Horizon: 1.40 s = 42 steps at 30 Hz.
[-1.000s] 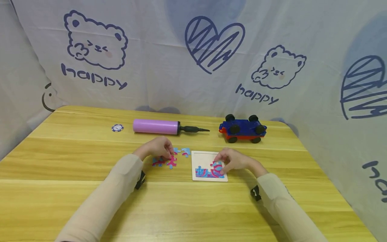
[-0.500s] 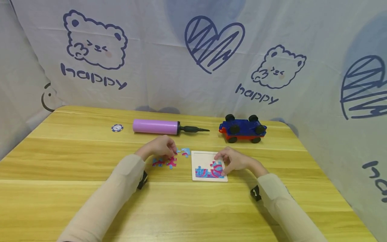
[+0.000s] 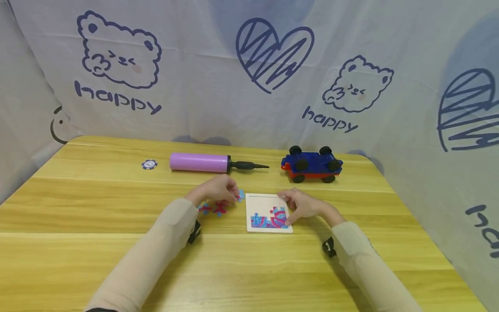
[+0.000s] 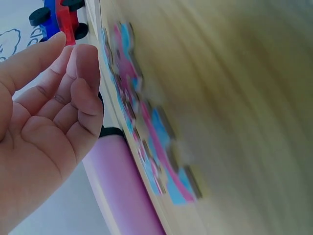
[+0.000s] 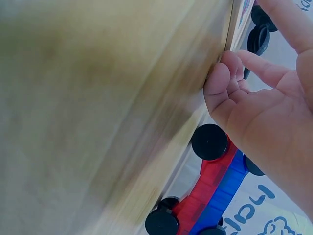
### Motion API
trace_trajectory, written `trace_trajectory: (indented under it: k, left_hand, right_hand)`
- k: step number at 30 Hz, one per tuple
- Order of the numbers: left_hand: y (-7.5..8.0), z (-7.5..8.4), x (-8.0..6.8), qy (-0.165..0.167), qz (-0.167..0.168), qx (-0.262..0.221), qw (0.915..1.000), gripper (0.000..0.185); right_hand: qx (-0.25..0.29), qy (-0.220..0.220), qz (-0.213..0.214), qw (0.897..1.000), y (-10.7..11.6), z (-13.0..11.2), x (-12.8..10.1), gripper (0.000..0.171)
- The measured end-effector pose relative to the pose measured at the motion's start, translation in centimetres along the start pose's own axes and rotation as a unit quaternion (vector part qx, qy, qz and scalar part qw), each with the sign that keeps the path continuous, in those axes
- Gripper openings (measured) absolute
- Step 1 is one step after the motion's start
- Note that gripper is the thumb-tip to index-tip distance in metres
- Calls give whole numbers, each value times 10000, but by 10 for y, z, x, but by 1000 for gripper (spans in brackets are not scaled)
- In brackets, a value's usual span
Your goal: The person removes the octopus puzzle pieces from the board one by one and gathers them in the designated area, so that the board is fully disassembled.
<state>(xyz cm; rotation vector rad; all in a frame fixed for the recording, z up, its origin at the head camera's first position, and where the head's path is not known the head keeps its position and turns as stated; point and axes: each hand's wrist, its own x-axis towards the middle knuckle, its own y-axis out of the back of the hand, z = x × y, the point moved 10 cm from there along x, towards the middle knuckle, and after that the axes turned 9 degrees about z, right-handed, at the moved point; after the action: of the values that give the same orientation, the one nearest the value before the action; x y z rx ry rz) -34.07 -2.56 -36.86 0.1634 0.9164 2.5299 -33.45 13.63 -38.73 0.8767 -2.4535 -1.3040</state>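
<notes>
My left hand (image 3: 216, 189) hovers with bent fingers over loose jigsaw pieces (image 3: 220, 208). A blue-and-pink piece (image 3: 242, 194) shows right at its fingertips; I cannot tell whether it is pinched. In the left wrist view, the fingers (image 4: 88, 68) curl toward the thumb, beside several pieces (image 4: 128, 68) on the table. My right hand (image 3: 306, 204) holds the square pale puzzle board (image 3: 259, 203) along its right side, thumb low and fingers near the top corner. Fitted blue-and-pink pieces (image 3: 269, 221) fill the board's bottom and right part. Right wrist view: curled fingers (image 5: 217, 81) meet the board's edge.
Behind the hands lies a purple hand pump (image 3: 200, 162) with a black nozzle. A blue-and-red toy car (image 3: 313, 164) rests upside down at the back right. A poker chip (image 3: 149, 164) lies left of the pump. A printed curtain (image 3: 202, 86) hangs behind the table.
My left hand has moved right across the loose pieces, toward the board, and now overlaps the piece nearest it. My right hand stays at the board.
</notes>
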Motion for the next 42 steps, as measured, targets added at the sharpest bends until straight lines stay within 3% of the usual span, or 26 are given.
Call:
trace_trajectory:
  k: [9, 24, 29, 42]
  left_hand:
    - [-16, 10, 8, 130, -105, -187, 9997, 6]
    - [-38, 25, 22, 140, -134, 11, 9998, 5]
    - [-47, 24, 26, 395, -236, -109, 9989, 5]
    - [-65, 33, 33, 356, -549, 321, 9973, 12]
  right_hand:
    - [-76, 8, -44, 10000, -1, -1, 0, 79]
    - [-74, -332, -87, 9994, -1, 6, -1, 81]
    - [-31, -326, -88, 9994, -1, 6, -1, 81]
    - [-8, -248, -103, 9996, -1, 7, -2, 82]
